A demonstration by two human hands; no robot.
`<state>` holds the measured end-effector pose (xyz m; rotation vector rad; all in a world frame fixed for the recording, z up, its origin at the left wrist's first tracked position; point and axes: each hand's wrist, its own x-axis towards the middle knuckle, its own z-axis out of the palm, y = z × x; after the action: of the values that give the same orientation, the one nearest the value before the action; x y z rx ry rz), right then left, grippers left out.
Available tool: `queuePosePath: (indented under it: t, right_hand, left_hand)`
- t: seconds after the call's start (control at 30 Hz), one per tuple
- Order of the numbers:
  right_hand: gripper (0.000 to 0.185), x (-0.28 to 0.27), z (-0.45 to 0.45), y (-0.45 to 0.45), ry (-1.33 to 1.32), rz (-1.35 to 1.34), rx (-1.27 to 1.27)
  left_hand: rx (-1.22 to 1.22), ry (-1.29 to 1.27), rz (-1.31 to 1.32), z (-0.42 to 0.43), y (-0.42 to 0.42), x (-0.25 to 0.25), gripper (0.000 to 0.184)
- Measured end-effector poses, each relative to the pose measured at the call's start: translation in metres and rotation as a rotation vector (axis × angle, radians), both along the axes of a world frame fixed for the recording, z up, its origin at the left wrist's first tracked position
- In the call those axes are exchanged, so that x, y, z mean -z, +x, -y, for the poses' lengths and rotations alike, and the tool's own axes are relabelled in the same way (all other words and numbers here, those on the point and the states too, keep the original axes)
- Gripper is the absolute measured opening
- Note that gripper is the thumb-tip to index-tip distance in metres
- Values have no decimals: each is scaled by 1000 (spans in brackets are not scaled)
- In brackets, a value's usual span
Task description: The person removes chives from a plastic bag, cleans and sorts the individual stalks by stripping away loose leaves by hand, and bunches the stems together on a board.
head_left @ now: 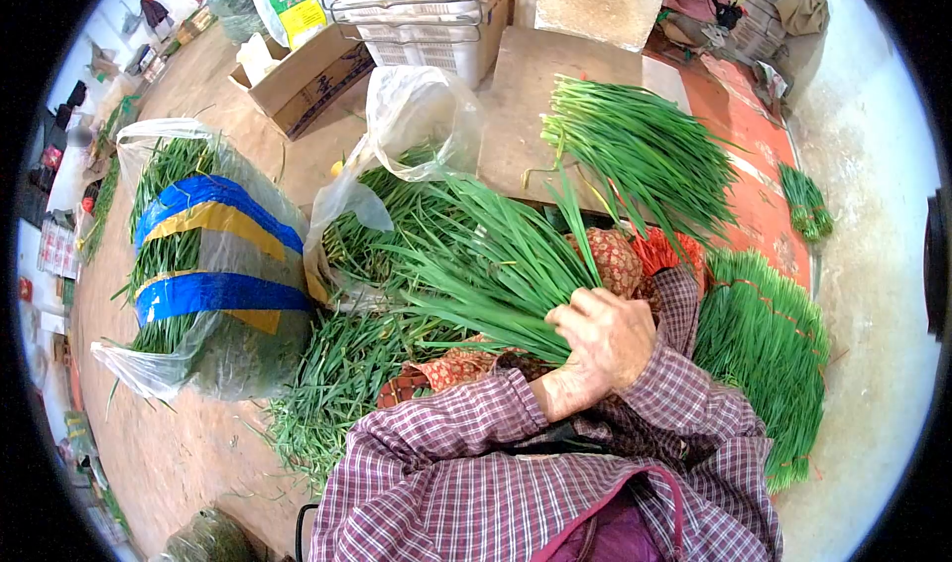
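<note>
A loose bunch of garlic chives [496, 264] fans out to the left across my lap, its long flat leaves spread. My right hand [610, 332] is closed around the gathered end of the bunch, fingers pointing left. Below it my left hand [567, 386] shows only its wrist side; the right hand covers its fingers, so their hold is hidden. Loose leaves [337, 383] lie in a heap beside my lap. On a board [516, 96] in front rests a neatly aligned pile of chives [635, 150].
A taped clear plastic bag [248, 334] stuffed with leaves stands at left. Tied chive bundles [764, 354] stack at right, near the wall [873, 314]; a small bundle [805, 203] lies beyond. Ahead are a cardboard box [312, 81] and a white crate [421, 26].
</note>
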<state>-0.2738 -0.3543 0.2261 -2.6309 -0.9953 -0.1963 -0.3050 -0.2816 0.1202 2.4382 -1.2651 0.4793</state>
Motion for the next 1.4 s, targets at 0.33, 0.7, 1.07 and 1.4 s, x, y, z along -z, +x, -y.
queuePosePath:
  t: [0.33, 0.7, 1.07, 1.4]
  right_hand:
    - [19, 4, 6, 3, 150, -199, -29]
    - [16, 18, 9, 10, 209, -170, 82]
    - [16, 9, 0, -5, 76, -81, 122]
    - [20, 18, -5, -7, 28, 28, 169]
  left_hand:
    - [-9, -79, -106, 2, -1, 12, 36]
    - [5, -98, -56, 8, 0, 17, 37]
    - [-63, 226, -104, 8, -1, 9, 41]
    - [-32, 198, -117, 11, 1, 6, 44]
